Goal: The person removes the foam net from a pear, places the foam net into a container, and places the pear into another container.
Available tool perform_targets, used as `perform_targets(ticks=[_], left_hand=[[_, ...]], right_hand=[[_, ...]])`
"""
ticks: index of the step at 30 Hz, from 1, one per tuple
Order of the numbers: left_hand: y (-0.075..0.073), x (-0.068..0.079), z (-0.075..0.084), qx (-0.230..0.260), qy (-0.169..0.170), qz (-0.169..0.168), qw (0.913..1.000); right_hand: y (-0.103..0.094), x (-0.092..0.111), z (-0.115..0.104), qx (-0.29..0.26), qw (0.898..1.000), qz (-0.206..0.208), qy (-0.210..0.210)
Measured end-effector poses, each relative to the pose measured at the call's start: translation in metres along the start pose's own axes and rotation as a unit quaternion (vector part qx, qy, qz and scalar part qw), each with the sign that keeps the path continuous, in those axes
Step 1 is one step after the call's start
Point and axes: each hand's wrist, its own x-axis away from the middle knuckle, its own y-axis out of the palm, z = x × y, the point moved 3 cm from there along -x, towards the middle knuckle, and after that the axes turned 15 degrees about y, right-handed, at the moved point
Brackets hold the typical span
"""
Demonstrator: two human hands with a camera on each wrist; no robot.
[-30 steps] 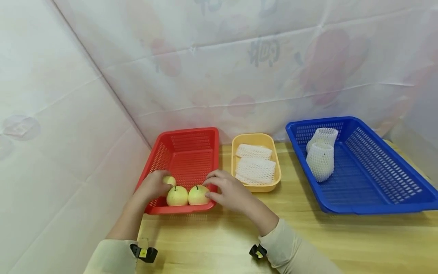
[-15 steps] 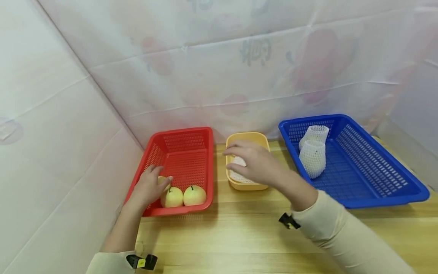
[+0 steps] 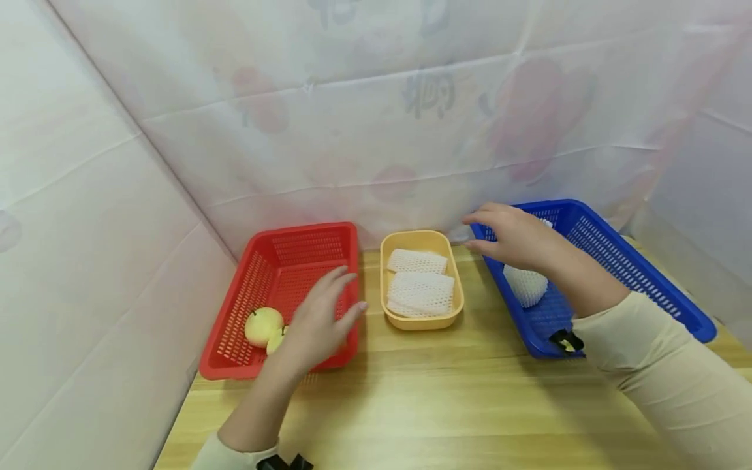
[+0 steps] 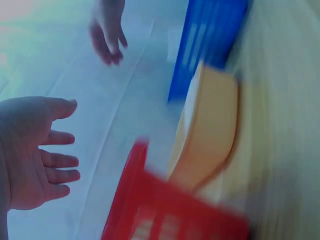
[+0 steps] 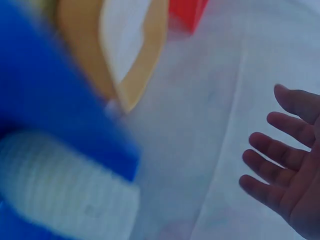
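Note:
My left hand hovers over the front right of the red basket, fingers spread and nothing held. Beneath and beside it lie pale yellow round pears: one pear shows whole at the left, another is partly covered by the hand. Over the left rim of the blue basket is my right hand, its fingers extended and holding nothing. Below that hand a fruit in a white foam net sits in the blue basket; a second netted one is mostly hidden behind the hand. In both wrist views the palms are bare.
Between the baskets stands a small yellow tray with white foam net sleeves lying flat in it. All three containers are on a wooden table. A printed cloth wall rises close behind them, and another borders the left side.
My right hand has moved right from the red basket, across the yellow tray, to the blue basket. My left hand has left the left-hand pear and shifted right over the others.

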Motion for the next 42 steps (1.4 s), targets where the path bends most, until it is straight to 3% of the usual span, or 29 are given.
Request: perform_targets(ticks=[5, 11, 16, 21, 26, 31, 38, 42], left_hand=[[0.037, -0.015, 0.036, 0.051, 0.057, -0.024, 0.9968], [0.081, -0.044, 0.074, 0.093, 0.125, -0.056, 0.9862], [0.119, -0.070, 0.099, 0.089, 0.150, -0.086, 0.9809], [0.150, -0.083, 0.115, 0.060, 0.164, -0.110, 0.9785], [0.165, -0.089, 0.123, 0.022, 0.190, -0.096, 0.9768], [0.175, -0.089, 0.121, 0.021, 0.186, -0.078, 0.9792], [0.184, -0.087, 0.117, 0.095, 0.163, -0.062, 0.9801], [0.186, -0.087, 0.114, 0.208, 0.116, -0.017, 0.9711]], right_hand=[[0.006, -0.005, 0.038, 0.027, 0.996, -0.064, 0.054], [0.013, -0.007, 0.072, 0.055, 0.991, -0.104, 0.066], [0.021, -0.009, 0.087, 0.049, 0.987, -0.133, 0.077], [0.035, -0.012, 0.090, 0.052, 0.986, -0.139, 0.077], [0.045, -0.018, 0.086, 0.069, 0.988, -0.129, 0.055], [0.046, -0.024, 0.083, 0.086, 0.987, -0.125, 0.046], [0.046, -0.025, 0.084, 0.113, 0.986, -0.114, 0.035], [0.036, -0.020, 0.083, 0.121, 0.988, -0.093, 0.021]])
